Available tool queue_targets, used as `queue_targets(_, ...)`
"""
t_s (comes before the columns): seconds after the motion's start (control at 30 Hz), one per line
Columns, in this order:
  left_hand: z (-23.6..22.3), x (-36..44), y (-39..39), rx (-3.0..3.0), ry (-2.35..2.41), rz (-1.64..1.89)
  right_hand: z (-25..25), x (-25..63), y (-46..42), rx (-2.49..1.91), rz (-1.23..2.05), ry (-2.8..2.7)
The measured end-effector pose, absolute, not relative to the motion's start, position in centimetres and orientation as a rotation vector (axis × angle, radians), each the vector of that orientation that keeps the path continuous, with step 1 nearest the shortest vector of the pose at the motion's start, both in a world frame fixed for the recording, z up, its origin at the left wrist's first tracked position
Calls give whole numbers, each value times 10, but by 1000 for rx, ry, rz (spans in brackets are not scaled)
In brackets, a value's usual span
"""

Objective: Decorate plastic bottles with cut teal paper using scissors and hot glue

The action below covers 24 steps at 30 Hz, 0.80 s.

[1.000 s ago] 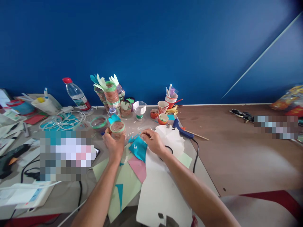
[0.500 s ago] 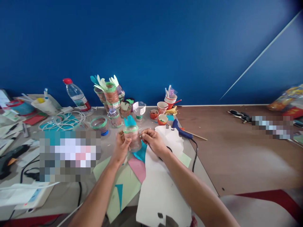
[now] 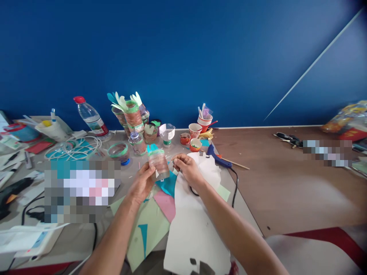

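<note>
My left hand (image 3: 145,179) is wrapped around a clear plastic cup (image 3: 159,164) with brownish bands and a green rim. Blue paper cut-outs (image 3: 152,148) stand up from the back of its rim. Just right of the cup, my right hand (image 3: 185,166) is closed in a pinch; what its fingertips hold, if anything, is too small to name. Blue paper (image 3: 169,185) lies below the cup, partly over a pink sheet (image 3: 164,204). A large white paper sheet (image 3: 195,233) extends under my right forearm.
A blue hot glue gun (image 3: 218,157) lies right of the white sheet, its black cord trailing forward. Behind stand several decorated cups (image 3: 134,118), a red-capped bottle (image 3: 91,117) and small paper cups (image 3: 195,144). Coiled white cable (image 3: 76,148) and a power strip (image 3: 43,238) are on the left.
My left hand has turned the cup from mouth toward me to side-on and brought it rightward, close to my right hand. My right hand stays pinched in nearly the same place.
</note>
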<state>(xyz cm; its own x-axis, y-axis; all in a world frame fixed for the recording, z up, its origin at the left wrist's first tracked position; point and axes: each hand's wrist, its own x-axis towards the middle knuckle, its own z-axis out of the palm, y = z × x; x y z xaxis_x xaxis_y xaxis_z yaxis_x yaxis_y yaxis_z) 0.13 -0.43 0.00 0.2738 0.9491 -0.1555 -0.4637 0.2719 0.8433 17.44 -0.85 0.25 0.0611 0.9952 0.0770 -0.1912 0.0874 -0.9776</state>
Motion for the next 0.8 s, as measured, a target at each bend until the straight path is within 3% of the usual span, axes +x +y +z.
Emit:
queue_targets(0.17, -4, 4, -2, 791, 773, 1161, 3, 174, -12, -1070, 1173, -1267)
queue_targets(0.47, -9, 1, 2, 833, 887, 1313, -5, 171, -16, -1427, 843, -1772)
queue_targets(0.8, -13, 5, 3, 827, 921, 1345, -3, 167, -22, -1534, 486, -2276)
